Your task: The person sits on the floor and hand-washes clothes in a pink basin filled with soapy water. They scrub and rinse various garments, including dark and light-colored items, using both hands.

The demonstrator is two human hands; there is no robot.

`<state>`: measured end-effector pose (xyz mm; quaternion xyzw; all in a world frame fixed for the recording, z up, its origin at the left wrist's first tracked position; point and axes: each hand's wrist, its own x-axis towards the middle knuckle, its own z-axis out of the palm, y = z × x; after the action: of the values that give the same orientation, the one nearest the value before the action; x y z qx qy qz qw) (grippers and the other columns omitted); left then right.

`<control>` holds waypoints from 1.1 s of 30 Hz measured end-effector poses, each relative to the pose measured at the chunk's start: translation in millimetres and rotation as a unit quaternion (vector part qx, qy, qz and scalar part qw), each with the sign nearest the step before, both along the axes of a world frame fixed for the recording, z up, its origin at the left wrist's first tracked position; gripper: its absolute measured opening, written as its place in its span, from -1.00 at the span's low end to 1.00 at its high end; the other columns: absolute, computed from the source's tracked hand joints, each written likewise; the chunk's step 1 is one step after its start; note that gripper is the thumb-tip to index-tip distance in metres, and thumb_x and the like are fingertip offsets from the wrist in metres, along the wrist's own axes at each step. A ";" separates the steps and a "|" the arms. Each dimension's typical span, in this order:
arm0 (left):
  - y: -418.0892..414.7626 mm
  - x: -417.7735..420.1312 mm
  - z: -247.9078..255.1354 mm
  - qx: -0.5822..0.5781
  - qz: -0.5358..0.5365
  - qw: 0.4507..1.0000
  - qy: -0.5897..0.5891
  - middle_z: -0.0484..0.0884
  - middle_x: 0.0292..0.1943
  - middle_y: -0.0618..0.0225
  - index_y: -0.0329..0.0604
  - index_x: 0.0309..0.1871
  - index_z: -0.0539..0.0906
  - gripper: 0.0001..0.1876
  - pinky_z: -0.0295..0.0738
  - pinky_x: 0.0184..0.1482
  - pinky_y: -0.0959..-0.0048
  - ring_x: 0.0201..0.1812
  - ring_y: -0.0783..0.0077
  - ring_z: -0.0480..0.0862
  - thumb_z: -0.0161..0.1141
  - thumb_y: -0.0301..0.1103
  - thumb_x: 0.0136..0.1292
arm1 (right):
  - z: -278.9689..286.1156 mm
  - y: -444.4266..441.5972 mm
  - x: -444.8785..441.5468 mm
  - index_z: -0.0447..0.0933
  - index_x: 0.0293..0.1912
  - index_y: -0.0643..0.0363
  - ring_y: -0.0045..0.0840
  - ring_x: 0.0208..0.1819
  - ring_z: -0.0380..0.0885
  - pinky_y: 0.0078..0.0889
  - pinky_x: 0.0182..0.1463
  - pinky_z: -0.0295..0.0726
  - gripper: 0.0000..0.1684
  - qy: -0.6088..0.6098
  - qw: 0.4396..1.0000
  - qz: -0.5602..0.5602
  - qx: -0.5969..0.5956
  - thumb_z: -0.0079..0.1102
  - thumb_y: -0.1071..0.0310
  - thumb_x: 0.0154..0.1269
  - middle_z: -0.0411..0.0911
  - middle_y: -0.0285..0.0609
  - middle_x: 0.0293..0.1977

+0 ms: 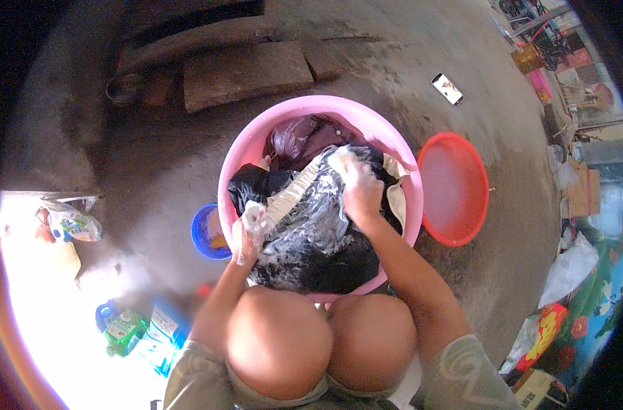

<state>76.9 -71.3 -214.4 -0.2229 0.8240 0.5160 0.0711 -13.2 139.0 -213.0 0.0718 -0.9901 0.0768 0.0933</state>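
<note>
A large pink plastic basin (245,133) stands before my bare knees, filled with soapy garments. My left hand (250,233), covered with white foam, is at the basin's left rim and grips the edge of a black garment with a pale band (296,192). My right hand (360,187) is closed around something foam-covered, mostly hidden, and presses on the sudsy black cloth (316,225) right of the pale band. A dark purple garment (301,138) lies bunched at the basin's far side.
Close to the basin's right is a red basin (481,189) of cloudy water; at its left, a small blue tub (201,246). A lit phone (447,89) lies on the floor. Detergent bottles (127,330) stand lower left, a stone slab (247,74) lies beyond, and bags and boxes (583,192) line the right.
</note>
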 end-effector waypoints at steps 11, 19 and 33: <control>-5.7 5.5 -9.8 -0.082 -0.053 0.987 0.125 0.57 -0.50 0.20 -0.20 -0.34 0.56 -0.81 0.41 -0.36 0.42 -0.46 0.31 0.56 0.06 -0.28 0.09 | 16.5 -1.9 18.7 0.38 -0.04 -0.07 -0.49 -0.38 0.45 -0.30 -0.28 0.26 -0.63 -0.075 0.986 0.146 0.019 -0.14 0.32 0.10 0.41 -0.24 -0.20; -7.2 1.1 -5.7 -0.088 -0.077 0.993 -0.011 0.57 -0.42 0.20 -0.11 -0.23 0.51 -0.75 0.42 -0.27 0.41 -0.34 0.31 0.59 0.04 -0.18 0.11 | 30.5 0.6 23.9 0.27 0.07 -0.10 -0.47 -0.44 0.43 -0.32 -0.33 0.25 -0.49 -0.076 0.946 0.311 0.048 -0.07 0.33 0.05 0.40 -0.29 -0.37; 2.7 -9.6 33.9 0.226 -0.125 0.961 0.096 0.55 -0.36 0.23 -0.28 -0.18 0.47 -0.67 0.36 -0.19 0.47 -0.29 0.43 0.49 0.05 -0.20 0.10 | 5.5 -16.0 17.1 0.27 0.00 0.07 -0.29 -0.26 0.46 -0.32 -0.12 0.38 -0.54 -0.182 0.928 0.026 -0.325 -0.08 0.50 0.03 0.40 -0.11 -0.24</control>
<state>67.3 -68.6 -180.5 -0.0461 0.7100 0.6949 0.1042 3.9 123.0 -207.5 0.0483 -0.9087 0.4082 -0.0728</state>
